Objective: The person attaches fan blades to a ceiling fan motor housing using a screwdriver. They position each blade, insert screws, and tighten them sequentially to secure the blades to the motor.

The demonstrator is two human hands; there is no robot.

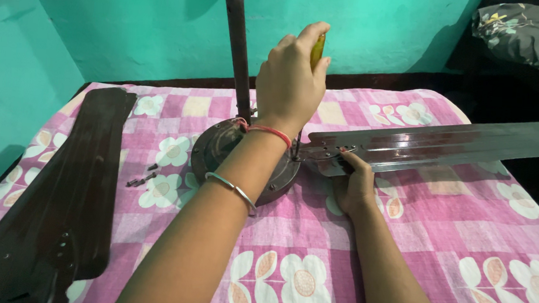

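While our left hand (291, 78) closes its fingers (314, 39) around the yellow screwdriver handle (317, 48), held upright over the fan motor (244, 159) in the middle, our right hand (353, 185) grips the attached blade (432, 146) from under. Loose screws (142, 178) and a removed blade (71, 183) lie at the left.

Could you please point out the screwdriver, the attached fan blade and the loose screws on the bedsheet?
screwdriver (317, 50): head view, on its yellow handle.
attached fan blade (444, 143): head view, mid-blade surface.
loose screws (140, 179): head view, on the lower pair.
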